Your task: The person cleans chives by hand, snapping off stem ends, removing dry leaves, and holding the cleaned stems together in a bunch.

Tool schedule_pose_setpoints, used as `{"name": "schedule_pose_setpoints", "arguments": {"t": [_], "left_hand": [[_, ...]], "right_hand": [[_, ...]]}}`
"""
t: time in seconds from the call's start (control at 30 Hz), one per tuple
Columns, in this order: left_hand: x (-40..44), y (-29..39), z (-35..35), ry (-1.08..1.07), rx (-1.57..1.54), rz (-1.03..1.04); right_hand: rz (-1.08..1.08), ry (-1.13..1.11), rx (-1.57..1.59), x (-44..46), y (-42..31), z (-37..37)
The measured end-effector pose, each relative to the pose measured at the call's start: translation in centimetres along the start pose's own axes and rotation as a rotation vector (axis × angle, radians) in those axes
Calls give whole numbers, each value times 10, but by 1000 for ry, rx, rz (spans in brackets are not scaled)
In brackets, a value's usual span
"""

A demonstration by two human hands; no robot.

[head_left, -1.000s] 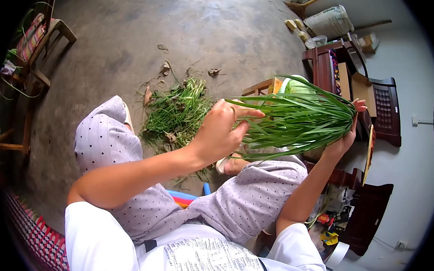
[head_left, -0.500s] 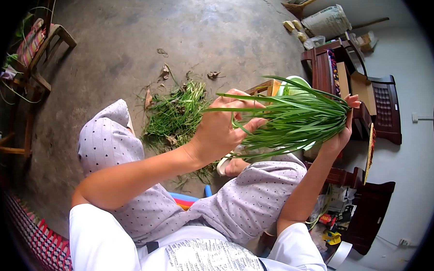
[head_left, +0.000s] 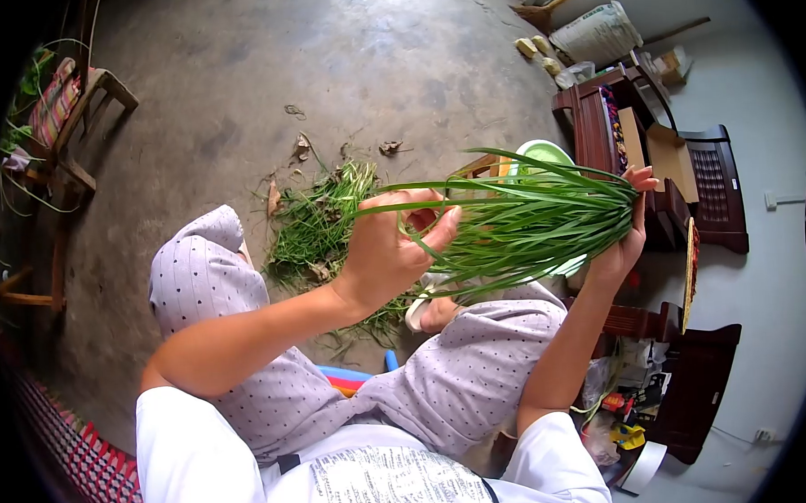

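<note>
A thick bunch of long, flat green leaves that look like Chinese chives is held up in front of me, over my lap. My right hand cups it at the gathered end, with the fingertips showing past the far side. At the loose tips, my left hand is closed, thumb and fingers pinched around a few blades that stretch away from the others. Below my left hand, a pile of discarded green leaves and stalks lies on the floor.
Behind the bunch stands a pale green basin, partly hidden. Dark wooden furniture lines the right side, with a white sack farther back. At left is a wooden chair. Dry leaves lie beside the pile.
My left hand has moved left, drawing a few blades away from the bunch. The bunch and my right hand have shifted slightly left in view.
</note>
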State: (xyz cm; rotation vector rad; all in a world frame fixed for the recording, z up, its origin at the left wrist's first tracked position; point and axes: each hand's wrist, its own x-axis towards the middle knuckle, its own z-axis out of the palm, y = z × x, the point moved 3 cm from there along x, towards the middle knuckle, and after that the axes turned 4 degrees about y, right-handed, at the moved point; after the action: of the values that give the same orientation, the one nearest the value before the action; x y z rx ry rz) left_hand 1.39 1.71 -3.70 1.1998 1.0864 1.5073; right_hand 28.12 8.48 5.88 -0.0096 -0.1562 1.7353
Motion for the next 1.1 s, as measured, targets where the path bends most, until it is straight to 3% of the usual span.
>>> {"name": "schedule_pose_setpoints", "arguments": {"t": [0.2,0.3,0.4,0.43,0.5,0.67,0.73,0.8,0.87,0.97,1.1], "left_hand": [[1,-2,-8,83,-37,-65],[-3,-14,-6,-157,62,-285],[-12,-50,-11,-388,314,-224],[-13,-59,-14,-388,315,-226],[-13,-79,-22,-408,370,-447],[-2,-107,-45,-217,-43,-478],[8,-76,-52,-246,-57,-598],[11,-69,-53,-259,-80,-577],[12,-71,-49,-388,-131,-484],[9,-65,-40,-499,-195,-569],[6,-48,-31,-675,-367,-521]], "right_hand": [[31,-54,-85,-4,-7,6],[15,-62,-62,-4,-13,6],[6,-81,-48,-5,-19,5],[16,-95,-46,-6,-21,5],[3,-88,-44,-7,-26,3],[-1,-94,-75,-10,-23,5],[33,-125,-87,-11,-20,6],[29,-118,-82,-10,-23,4],[28,-114,-78,-10,-25,4],[14,-94,-39,-10,-25,4],[19,-104,-99,-9,-23,4]]}}
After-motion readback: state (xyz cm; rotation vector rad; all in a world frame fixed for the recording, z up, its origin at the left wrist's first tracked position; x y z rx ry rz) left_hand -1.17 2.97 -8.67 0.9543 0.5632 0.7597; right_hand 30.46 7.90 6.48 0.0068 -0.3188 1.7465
